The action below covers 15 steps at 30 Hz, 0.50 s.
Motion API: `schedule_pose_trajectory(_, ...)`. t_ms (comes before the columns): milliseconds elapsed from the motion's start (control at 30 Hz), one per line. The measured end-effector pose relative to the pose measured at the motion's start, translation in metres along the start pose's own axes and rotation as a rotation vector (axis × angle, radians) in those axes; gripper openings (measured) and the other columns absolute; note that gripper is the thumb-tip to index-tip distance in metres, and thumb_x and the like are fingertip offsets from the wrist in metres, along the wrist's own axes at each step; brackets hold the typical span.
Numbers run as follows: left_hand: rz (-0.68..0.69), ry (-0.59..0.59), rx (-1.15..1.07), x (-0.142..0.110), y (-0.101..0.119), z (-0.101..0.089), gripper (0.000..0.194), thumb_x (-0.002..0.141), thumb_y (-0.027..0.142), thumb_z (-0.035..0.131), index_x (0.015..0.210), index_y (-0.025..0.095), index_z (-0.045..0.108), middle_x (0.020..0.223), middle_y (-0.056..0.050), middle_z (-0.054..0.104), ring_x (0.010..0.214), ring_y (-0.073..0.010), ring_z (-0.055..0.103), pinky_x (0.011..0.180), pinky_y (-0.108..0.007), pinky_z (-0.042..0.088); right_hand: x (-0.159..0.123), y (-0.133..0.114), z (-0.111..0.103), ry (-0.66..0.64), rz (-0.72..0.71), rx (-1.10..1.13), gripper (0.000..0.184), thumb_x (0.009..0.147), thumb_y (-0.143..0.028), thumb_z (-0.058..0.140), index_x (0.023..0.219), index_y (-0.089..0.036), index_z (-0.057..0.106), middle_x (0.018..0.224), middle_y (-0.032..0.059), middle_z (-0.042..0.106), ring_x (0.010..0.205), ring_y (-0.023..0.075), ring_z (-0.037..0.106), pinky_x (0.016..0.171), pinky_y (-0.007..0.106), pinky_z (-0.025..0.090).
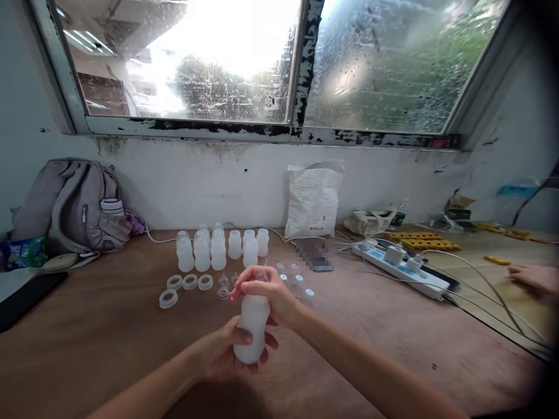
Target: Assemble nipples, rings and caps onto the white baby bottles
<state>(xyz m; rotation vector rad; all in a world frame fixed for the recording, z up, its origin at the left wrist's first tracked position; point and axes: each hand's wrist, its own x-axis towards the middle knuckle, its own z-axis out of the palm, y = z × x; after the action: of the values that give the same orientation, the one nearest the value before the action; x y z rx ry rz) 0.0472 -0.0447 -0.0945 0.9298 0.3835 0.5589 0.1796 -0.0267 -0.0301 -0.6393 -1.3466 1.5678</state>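
Held over the surface (109, 355), the bottle (254, 326) has the left hand's (222, 351) fingers clamped round its lower body and the right hand's (271, 291) curled about its top, apparently working the top on, which would call for a firm base and even turning.

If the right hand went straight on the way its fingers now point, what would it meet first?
Probably the clear nipple-shaped pieces on the table, just beyond the right hand in the picture. Depth is unclear: the hand looks raised, so it might pass above them.
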Motion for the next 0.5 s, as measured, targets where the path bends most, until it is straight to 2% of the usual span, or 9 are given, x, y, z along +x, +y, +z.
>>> schedule_pose_trajectory(67,0.12,0.141,0.237,0.005,0.006,0.003,0.033,0.06,0.023,0.061,0.092,0.014,0.055,0.081,-0.005,0.058,0.064,-0.013,0.055,0.049,-0.021,0.043,0.009,0.0,0.001,0.014,0.005,-0.033,0.005,0.061,-0.017,0.061,0.064,-0.014,0.061,0.054,0.0008,0.061,0.053,0.0144,0.058,0.054,0.025,0.045)
schedule_pose_trajectory(133,0.243,0.362,0.57,0.014,0.009,0.0,0.02,0.061,0.022,0.056,0.078,0.014,0.053,0.068,-0.002,0.056,0.055,-0.0124,0.052,0.048,-0.025,0.044,0.018,0.005,-0.002,0.067,-0.033,-0.05,0.004,0.058,-0.016,0.058,0.062,-0.014,0.061,0.051,-0.0003,0.059,0.05,0.0134,0.057,0.05,0.023,0.043)
schedule_pose_trajectory(167,0.271,0.43,0.641,0.019,0.01,-0.003,0.019,0.059,0.021,0.056,0.076,0.014,0.051,0.063,-0.001,0.054,0.052,-0.012,0.05,0.046,-0.025,0.043,0.022,0.008,-0.003,0.102,-0.063,-0.051,0.005,0.058,-0.015,0.057,0.061,-0.015,0.06,0.051,-0.0006,0.059,0.05,0.0133,0.056,0.049,0.023,0.042)
schedule_pose_trajectory(233,0.323,0.538,0.736,0.029,0.009,-0.01,0.023,0.06,0.02,0.054,0.082,0.015,0.049,0.058,0.002,0.05,0.048,-0.011,0.047,0.043,-0.024,0.04,0.03,0.016,-0.007,0.182,-0.122,-0.048,0.005,0.057,-0.016,0.055,0.06,-0.015,0.059,0.05,-0.0014,0.058,0.051,0.0129,0.056,0.049,0.022,0.041)
schedule_pose_trajectory(300,0.383,0.639,0.869,0.034,0.009,-0.018,0.026,0.061,0.021,0.054,0.087,0.016,0.048,0.06,0.003,0.048,0.05,-0.0126,0.049,0.044,-0.024,0.039,0.035,0.023,-0.011,0.272,-0.165,-0.105,0.005,0.059,-0.018,0.053,0.061,-0.016,0.057,0.052,-0.0017,0.057,0.052,0.0128,0.055,0.051,0.023,0.041)
schedule_pose_trajectory(367,0.464,0.732,1.054,0.035,0.009,-0.027,0.026,0.062,0.022,0.054,0.087,0.018,0.049,0.065,0.002,0.05,0.06,-0.017,0.053,0.052,-0.028,0.041,0.038,0.029,-0.015,0.337,-0.185,-0.21,0.006,0.061,-0.02,0.054,0.063,-0.016,0.058,0.056,-0.001,0.058,0.056,0.0135,0.056,0.053,0.023,0.041)
schedule_pose_trajectory(500,0.564,0.792,1.282,0.027,0.013,-0.042,0.029,0.061,0.022,0.058,0.089,0.018,0.051,0.085,-0.004,0.055,0.081,-0.024,0.054,0.072,-0.038,0.042,0.029,0.031,-0.034,0.363,-0.176,-0.417,0.019,0.061,-0.03,0.063,0.074,-0.016,0.064,0.07,0.0024,0.062,0.069,0.0169,0.056,0.061,0.026,0.042)
